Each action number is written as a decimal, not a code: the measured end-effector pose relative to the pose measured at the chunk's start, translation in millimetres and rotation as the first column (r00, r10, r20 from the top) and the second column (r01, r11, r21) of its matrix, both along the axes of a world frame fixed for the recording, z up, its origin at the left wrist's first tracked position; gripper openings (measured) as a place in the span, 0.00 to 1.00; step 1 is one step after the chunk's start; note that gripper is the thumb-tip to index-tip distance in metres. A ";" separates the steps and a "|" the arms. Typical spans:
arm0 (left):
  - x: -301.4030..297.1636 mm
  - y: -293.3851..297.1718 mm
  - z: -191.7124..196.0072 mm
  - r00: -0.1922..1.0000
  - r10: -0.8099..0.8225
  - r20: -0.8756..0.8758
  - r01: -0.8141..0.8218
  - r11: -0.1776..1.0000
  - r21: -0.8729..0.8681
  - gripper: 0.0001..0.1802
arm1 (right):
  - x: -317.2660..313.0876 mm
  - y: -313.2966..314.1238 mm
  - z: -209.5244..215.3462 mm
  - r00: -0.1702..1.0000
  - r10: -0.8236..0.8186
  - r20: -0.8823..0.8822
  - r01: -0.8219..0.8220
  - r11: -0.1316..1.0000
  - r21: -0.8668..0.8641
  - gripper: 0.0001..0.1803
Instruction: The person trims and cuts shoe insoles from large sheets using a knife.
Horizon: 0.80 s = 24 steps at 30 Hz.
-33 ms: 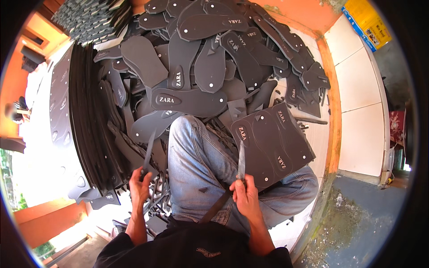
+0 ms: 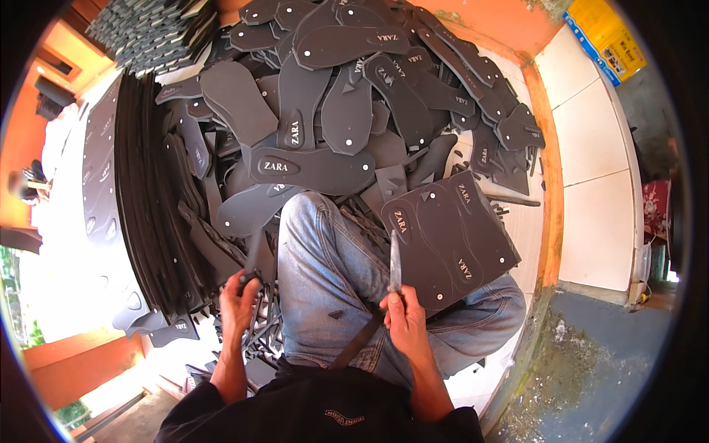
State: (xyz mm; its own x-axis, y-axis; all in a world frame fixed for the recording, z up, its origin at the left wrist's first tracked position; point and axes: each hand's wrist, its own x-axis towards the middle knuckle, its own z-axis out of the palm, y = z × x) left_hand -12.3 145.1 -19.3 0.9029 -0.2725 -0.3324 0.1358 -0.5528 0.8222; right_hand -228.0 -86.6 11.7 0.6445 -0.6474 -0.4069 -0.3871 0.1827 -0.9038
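My right hand (image 2: pixel 406 319) is closed round a knife (image 2: pixel 395 264), its narrow blade pointing away from me. The blade tip reaches the near left edge of a dark foam sheet (image 2: pixel 473 229) lying on my right leg; whether they touch I cannot tell. Slipper-sole outlines, pale print and small white dots mark that sheet. Left of my raised knee, my left hand (image 2: pixel 236 301) has its fingers closed on a thin dark-grey strip (image 2: pixel 255 255), smeared by motion. Below that hand lie many narrow dark offcuts (image 2: pixel 264 325).
Ahead spreads a heap of cut dark soles (image 2: pixel 314 167). A tall stack of dark foam sheets (image 2: pixel 159 207) stands on the left, with another stack (image 2: pixel 151 37) at the far left. An orange-edged tiled step (image 2: pixel 594 148) bounds the right, with a yellow-and-blue bag (image 2: pixel 607 40) beyond.
My left hand has shifted slightly right with the strip, which has dropped a little toward me. The knife in my right hand has moved slightly left.
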 end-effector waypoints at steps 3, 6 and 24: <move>-12.0 -54.5 19.3 0.962 -0.241 -0.129 0.224 0.966 -0.133 0.20 | 7.9 1.4 -2.5 0.996 -0.004 0.095 0.018 0.989 -0.149 0.15; -27.4 -94.2 30.6 0.771 -0.541 -0.335 0.475 0.840 -0.263 0.21 | 22.0 0.2 5.9 0.999 0.043 0.018 -0.029 0.886 -0.464 0.13; -25.7 -105.0 33.3 0.646 -0.627 -0.435 0.476 0.776 -0.413 0.23 | 29.8 0.8 13.6 0.992 0.112 -0.054 -0.114 0.640 -0.760 0.15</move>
State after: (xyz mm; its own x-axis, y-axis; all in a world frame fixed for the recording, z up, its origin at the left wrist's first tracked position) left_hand -38.0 40.1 14.0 0.2555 -0.7979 -0.5459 0.3149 -0.4652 0.8273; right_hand -198.2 -85.8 25.4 0.7339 -0.6510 0.1939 -0.3588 -0.6139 -0.7031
